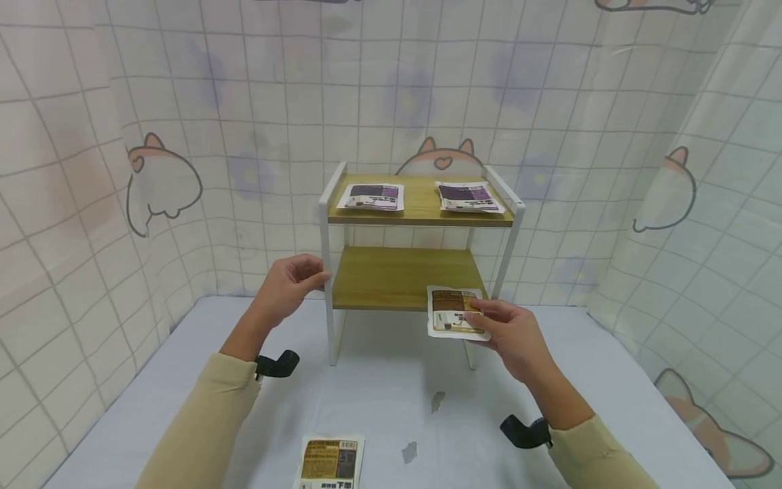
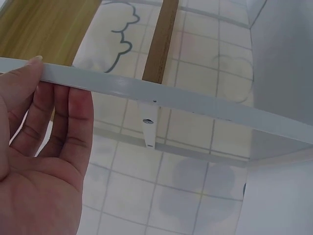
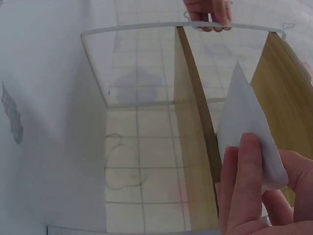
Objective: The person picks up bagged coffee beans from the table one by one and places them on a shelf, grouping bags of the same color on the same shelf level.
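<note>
A two-tier shelf rack with wooden boards and a white metal frame stands ahead. My left hand pinches the frame's left front post between thumb and fingers, beside the lower board. My right hand holds a brown-and-white food pouch by its right side, at the front right edge of the lower board. In the right wrist view the pouch's plain white back faces the camera, gripped between thumb and fingers. Whether the pouch touches the board I cannot tell.
Two purple-and-white pouches lie on the top board, one at left and another at right. A brown pouch lies on the white table near the front. Grey patches mark the tabletop. A gridded curtain surrounds the table.
</note>
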